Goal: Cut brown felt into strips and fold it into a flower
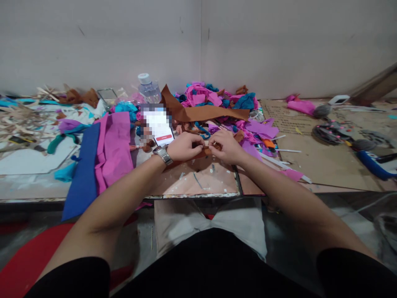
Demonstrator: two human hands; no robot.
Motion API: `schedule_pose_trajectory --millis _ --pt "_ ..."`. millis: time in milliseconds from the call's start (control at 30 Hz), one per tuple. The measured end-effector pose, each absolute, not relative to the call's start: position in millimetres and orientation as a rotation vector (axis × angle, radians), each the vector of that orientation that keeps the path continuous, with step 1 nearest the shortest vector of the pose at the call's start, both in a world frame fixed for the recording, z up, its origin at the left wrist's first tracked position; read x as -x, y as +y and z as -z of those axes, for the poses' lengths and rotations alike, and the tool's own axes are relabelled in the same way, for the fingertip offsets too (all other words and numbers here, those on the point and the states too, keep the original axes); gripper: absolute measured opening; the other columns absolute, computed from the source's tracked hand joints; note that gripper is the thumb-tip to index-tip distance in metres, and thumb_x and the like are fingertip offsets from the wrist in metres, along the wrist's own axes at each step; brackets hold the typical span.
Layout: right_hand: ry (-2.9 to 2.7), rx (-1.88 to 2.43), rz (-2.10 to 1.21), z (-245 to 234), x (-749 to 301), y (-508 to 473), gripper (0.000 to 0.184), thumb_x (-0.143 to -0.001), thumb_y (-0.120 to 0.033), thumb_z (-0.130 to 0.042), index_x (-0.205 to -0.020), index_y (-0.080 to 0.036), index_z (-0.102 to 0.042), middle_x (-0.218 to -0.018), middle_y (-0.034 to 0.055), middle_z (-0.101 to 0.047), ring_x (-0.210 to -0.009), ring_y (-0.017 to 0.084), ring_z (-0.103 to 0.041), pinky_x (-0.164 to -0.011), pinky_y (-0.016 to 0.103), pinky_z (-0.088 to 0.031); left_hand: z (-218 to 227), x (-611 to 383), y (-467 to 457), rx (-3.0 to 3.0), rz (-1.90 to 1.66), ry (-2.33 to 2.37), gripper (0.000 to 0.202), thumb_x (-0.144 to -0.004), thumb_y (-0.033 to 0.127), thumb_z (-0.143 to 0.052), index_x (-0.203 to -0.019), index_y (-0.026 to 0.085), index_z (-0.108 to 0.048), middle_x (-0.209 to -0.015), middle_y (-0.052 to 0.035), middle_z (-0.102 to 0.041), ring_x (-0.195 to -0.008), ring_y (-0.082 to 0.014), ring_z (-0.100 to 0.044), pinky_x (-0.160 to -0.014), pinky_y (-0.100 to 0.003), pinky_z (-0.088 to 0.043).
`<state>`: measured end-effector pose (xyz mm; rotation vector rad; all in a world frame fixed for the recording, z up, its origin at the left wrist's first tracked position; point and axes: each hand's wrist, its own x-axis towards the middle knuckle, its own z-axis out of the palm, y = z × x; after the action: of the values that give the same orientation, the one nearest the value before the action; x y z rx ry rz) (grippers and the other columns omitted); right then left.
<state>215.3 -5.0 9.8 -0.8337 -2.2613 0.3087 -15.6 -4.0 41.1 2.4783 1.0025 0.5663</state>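
Both hands meet over the middle of the table, low above its surface. My left hand (185,147), with a metal watch (163,154) on its wrist, has its thumb and fingers closed at the left end of a small brown piece of cloth-like material (207,151). At the other end, my right hand (228,145) pinches the same brown piece. My fingers hide part of it. Beyond them lies a long brown strip (217,112) on a heap of scraps. A lit phone (158,126) rests just past my left hand.
Pink cloth (116,149) and blue cloth (82,169) hang at the left of the table. Behind stand a plastic bottle (149,89) and pink scraps (204,96). White sticks (276,161) lie right of my hands. Farther right are a pincushion (328,132) and a blue tape dispenser (374,165).
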Motion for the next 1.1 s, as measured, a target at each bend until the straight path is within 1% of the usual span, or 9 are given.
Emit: schedule_pose_trajectory --millis 133,300,533,800,900,967,1033,1100 --pt "-2.244 0.827 -0.304 -10.4 -216.5 -5.0 0.006 -0.084 -0.021 -0.062 -0.078 -0.022 -0.062 -0.085 0.0050 -0.071 -0.089 0.026 -0.060 -0.087 0.043 -0.038 -40.7 16.9 -1.2 -2.432 -0.557 0.998 0.020 -0.085 0.025 -0.055 -0.085 0.015 -0.073 -0.072 0.0004 -0.069 -0.063 -0.0132 -0.054 -0.066 -0.027 -0.039" --pt "-2.224 0.881 -0.307 -10.7 -218.7 -3.9 0.006 -0.083 -0.022 -0.063 -0.077 -0.023 -0.062 -0.086 0.0051 -0.072 -0.090 0.026 -0.060 -0.090 0.044 -0.039 -39.6 18.3 1.0 -2.390 -0.568 1.007 0.020 -0.085 0.025 -0.056 -0.086 0.015 -0.073 -0.071 0.0007 -0.068 -0.064 -0.0130 -0.054 -0.066 -0.027 -0.039" --pt "-2.185 0.863 -0.325 -6.1 -218.2 -0.9 0.005 -0.081 -0.022 -0.062 -0.076 -0.023 -0.061 -0.084 0.0053 -0.071 -0.087 0.026 -0.061 -0.087 0.044 -0.041 -36.2 21.1 4.8 -2.368 -0.502 0.946 0.020 -0.086 0.028 -0.057 -0.091 0.016 -0.071 -0.077 -0.0008 -0.070 -0.067 -0.0143 -0.057 -0.067 -0.028 -0.042" --pt "-2.187 0.867 -0.319 -5.9 -218.6 0.3 0.004 -0.080 -0.022 -0.061 -0.076 -0.023 -0.061 -0.082 0.0049 -0.070 -0.084 0.025 -0.061 -0.086 0.043 -0.042 -34.4 22.8 8.4 -2.445 -0.530 1.073 0.024 -0.083 0.022 -0.052 -0.092 0.017 -0.074 -0.078 -0.0009 -0.071 -0.069 -0.0166 -0.060 -0.070 -0.030 -0.042" --pt "-2.193 0.875 -0.322 -5.3 -218.4 0.1 0.004 -0.080 -0.022 -0.062 -0.076 -0.023 -0.061 -0.082 0.0050 -0.070 -0.085 0.025 -0.061 -0.087 0.043 -0.041 -35.1 22.5 7.1 -2.448 -0.502 1.006 0.023 -0.088 0.029 -0.054 -0.092 0.017 -0.073 -0.080 -0.0010 -0.072 -0.070 -0.0159 -0.060 -0.069 -0.029 -0.041" --pt "-2.198 0.881 -0.327 -4.9 -218.2 -0.3 0.005 -0.080 -0.022 -0.062 -0.075 -0.023 -0.061 -0.082 0.0052 -0.070 -0.085 0.026 -0.061 -0.087 0.043 -0.041 -35.4 22.3 6.7 -2.453 -0.478 0.940 0.026 -0.092 0.033 -0.052 -0.093 0.017 -0.073 -0.080 -0.0012 -0.072 -0.071 -0.0155 -0.060 -0.069 -0.028 -0.042" --pt "-2.200 0.885 -0.335 -4.7 -218.1 -0.7 0.005 -0.080 -0.022 -0.062 -0.076 -0.023 -0.061 -0.082 0.0053 -0.070 -0.085 0.026 -0.061 -0.087 0.044 -0.041 -35.1 22.1 6.9 -2.462 -0.471 0.912 0.027 -0.093 0.031 -0.050 -0.093 0.017 -0.073 -0.083 -0.0018 -0.072 -0.073 -0.0158 -0.060 -0.071 -0.027 -0.043" --pt "-2.195 0.881 -0.339 -4.9 -218.2 -0.8 0.005 -0.081 -0.022 -0.062 -0.076 -0.023 -0.061 -0.083 0.0054 -0.070 -0.085 0.026 -0.061 -0.087 0.044 -0.042 -34.3 22.0 7.8 -2.467 -0.476 0.925 0.026 -0.090 0.026 -0.049 -0.094 0.017 -0.073 -0.085 -0.0022 -0.073 -0.075 -0.0165 -0.062 -0.073 -0.028 -0.044"
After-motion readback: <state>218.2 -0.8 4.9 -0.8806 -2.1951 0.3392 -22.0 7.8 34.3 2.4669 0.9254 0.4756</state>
